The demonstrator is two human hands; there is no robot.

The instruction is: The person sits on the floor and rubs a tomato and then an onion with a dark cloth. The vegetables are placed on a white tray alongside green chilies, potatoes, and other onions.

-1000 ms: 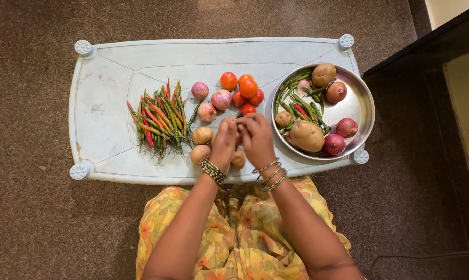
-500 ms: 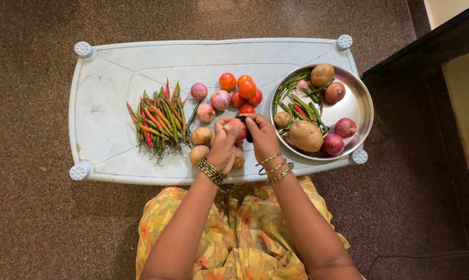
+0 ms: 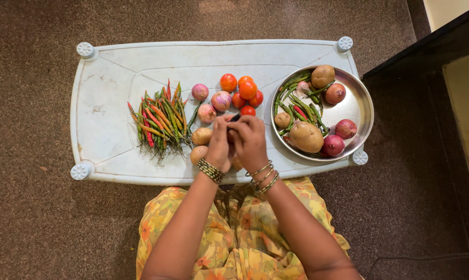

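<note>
Both hands have closed together over the onion seen half a second ago. The left hand (image 3: 220,145) and right hand (image 3: 251,141) now hide it, fingers curled, probably gripping it along with a dark tool (image 3: 235,118) at 12 o'clock. Peeling seems under way.

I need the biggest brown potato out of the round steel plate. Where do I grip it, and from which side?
Probably take the big oval brown potato across its short width, coming straight down from above. It lies flat near the round steel plate's near rim, with red onions close on its right and green chillies on its far left, so sideways approaches look crowded.
</note>
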